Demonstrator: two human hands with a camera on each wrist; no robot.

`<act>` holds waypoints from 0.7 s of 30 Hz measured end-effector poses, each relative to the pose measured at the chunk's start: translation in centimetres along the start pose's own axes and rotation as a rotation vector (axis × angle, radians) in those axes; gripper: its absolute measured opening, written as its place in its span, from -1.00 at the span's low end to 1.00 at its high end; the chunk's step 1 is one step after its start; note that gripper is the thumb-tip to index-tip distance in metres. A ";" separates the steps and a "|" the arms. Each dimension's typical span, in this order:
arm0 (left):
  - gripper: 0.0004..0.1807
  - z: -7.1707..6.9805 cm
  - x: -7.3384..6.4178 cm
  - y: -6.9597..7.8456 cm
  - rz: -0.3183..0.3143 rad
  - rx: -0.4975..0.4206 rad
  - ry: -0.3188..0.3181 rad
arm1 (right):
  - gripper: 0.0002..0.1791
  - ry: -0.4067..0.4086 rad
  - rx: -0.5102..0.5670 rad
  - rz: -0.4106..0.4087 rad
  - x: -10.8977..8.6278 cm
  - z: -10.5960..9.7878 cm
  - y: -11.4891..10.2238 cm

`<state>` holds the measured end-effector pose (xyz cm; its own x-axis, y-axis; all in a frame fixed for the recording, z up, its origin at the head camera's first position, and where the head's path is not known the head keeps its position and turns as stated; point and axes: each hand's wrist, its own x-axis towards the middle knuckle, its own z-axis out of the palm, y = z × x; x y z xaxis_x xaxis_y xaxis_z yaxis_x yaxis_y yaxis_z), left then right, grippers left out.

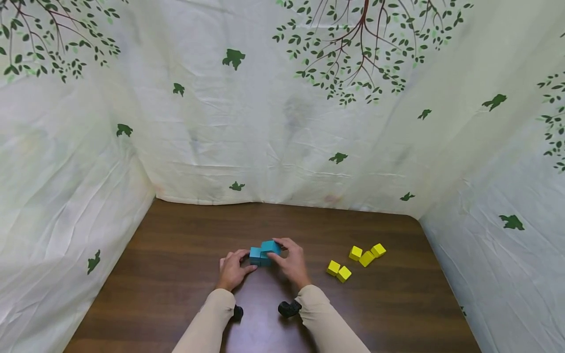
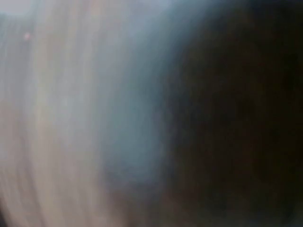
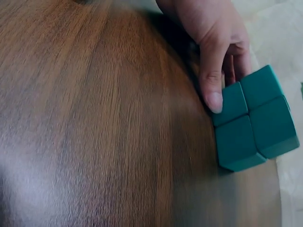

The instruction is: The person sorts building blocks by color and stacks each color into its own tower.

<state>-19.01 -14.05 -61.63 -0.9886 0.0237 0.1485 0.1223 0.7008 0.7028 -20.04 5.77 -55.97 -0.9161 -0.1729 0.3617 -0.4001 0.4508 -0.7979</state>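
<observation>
Several blue cubes stand stacked two wide and two high near the middle of the table. My left hand grips the stack's left side, thumb on the near face of the lower left cube. With thumb and index finger, my right hand pinches the upper right blue cube from the near and far sides. In the right wrist view the left thumb and fingers hold one end of the stack; the right hand is out of that view. The left wrist view is dark and blurred.
Right of the hands lie several loose yellow cubes: two near each other, including one yellow cube, and three farther back, including another yellow cube. White leaf-printed cloth hangs behind and beside the brown wooden table.
</observation>
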 end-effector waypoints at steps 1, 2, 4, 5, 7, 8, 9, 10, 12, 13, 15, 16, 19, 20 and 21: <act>-0.52 0.0 0.0 0.0 0.002 0.002 0.001 | -0.56 -0.007 -0.001 -0.001 0.1 0.1 -0.1; -0.52 0.0 0.0 0.0 0.004 0.004 0.002 | -0.56 -0.016 -0.004 0.000 0.1 0.3 -0.1; -0.53 -0.1 -0.1 0.0 -0.005 -0.004 -0.001 | -0.56 -0.036 -0.006 -0.003 0.2 0.6 -0.1; -0.53 -0.1 -0.1 0.0 -0.003 -0.004 0.000 | -0.55 -0.045 -0.005 -0.003 0.3 0.7 -0.1; -0.54 -0.2 -0.2 0.0 0.005 -0.005 0.006 | -0.55 -0.060 -0.005 -0.009 0.4 1.1 -0.1; -0.54 -0.2 -0.2 0.0 0.012 -0.005 0.011 | -0.54 -0.067 -0.007 -0.011 0.4 1.2 0.0; -0.55 -0.2 -0.2 0.0 0.015 -0.007 0.014 | -0.54 -0.070 -0.011 -0.017 0.4 1.4 0.1; -0.55 -0.3 -0.3 0.0 0.019 -0.009 0.017 | -0.54 -0.074 -0.012 -0.019 0.5 1.6 0.2; -0.55 -0.3 -0.2 0.0 0.026 -0.009 0.022 | -0.53 -0.079 -0.018 -0.028 0.5 1.8 0.3; -0.55 -0.4 -0.2 0.0 0.029 -0.010 0.023 | -0.53 -0.081 -0.018 -0.027 0.5 2.0 0.3; -0.55 -0.4 -0.1 0.1 0.035 -0.008 0.020 | -0.53 -0.085 -0.011 -0.023 0.5 2.1 0.2; -0.55 -0.4 -0.1 0.1 0.036 -0.009 0.015 | -0.54 -0.088 -0.006 -0.021 0.5 2.2 0.2; -0.55 -0.5 -0.1 0.2 0.038 -0.014 0.001 | -0.54 -0.097 -0.011 -0.020 0.5 2.3 0.1; -0.55 -0.5 -0.1 0.2 0.037 -0.015 -0.004 | -0.55 -0.100 -0.014 -0.021 0.5 2.4 0.1; -0.54 -0.5 -0.1 0.2 0.031 -0.021 -0.010 | -0.55 -0.103 -0.020 -0.023 0.5 2.4 0.1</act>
<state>-18.83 -14.24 -61.12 -0.9852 0.0522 0.1631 0.1543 0.6842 0.7128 -20.58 3.60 -57.04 -0.9049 -0.2719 0.3274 -0.4213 0.4633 -0.7796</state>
